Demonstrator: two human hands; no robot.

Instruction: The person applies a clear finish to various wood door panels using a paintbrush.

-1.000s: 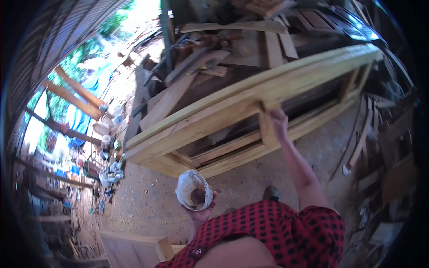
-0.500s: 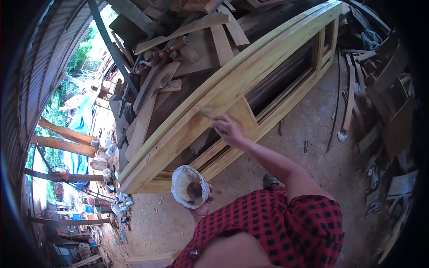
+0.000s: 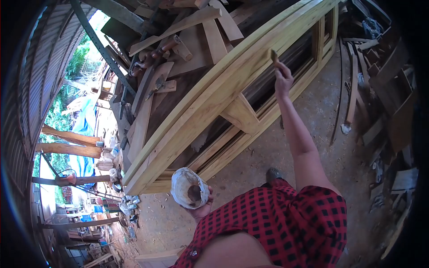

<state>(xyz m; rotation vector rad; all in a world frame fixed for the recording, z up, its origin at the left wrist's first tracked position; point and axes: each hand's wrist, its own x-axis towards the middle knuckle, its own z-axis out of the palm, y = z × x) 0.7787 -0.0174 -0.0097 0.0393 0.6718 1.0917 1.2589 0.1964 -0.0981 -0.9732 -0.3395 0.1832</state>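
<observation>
A long pale wooden frame (image 3: 210,100) leans on edge against a stack of timber, running from lower left to upper right. My right hand (image 3: 283,78) is stretched out and grips a small brush (image 3: 273,55), whose tip rests on the frame's upper rail. My left hand (image 3: 202,206) is close to my chest and cups a smeared white bowl (image 3: 189,188) with dark liquid in its bottom. I wear a red and black checked shirt.
Loose planks and offcuts (image 3: 187,35) are piled behind the frame. Scrap boards (image 3: 384,102) lie along the right side. The floor is bare dirt (image 3: 308,111) with wood chips. Cans and bottles (image 3: 123,207) cluster at the left, near posts and a blue tarp.
My right hand has moved the brush along the frame, from the middle upright up and to the right onto the upper rail. The bowl has stayed in my left hand.
</observation>
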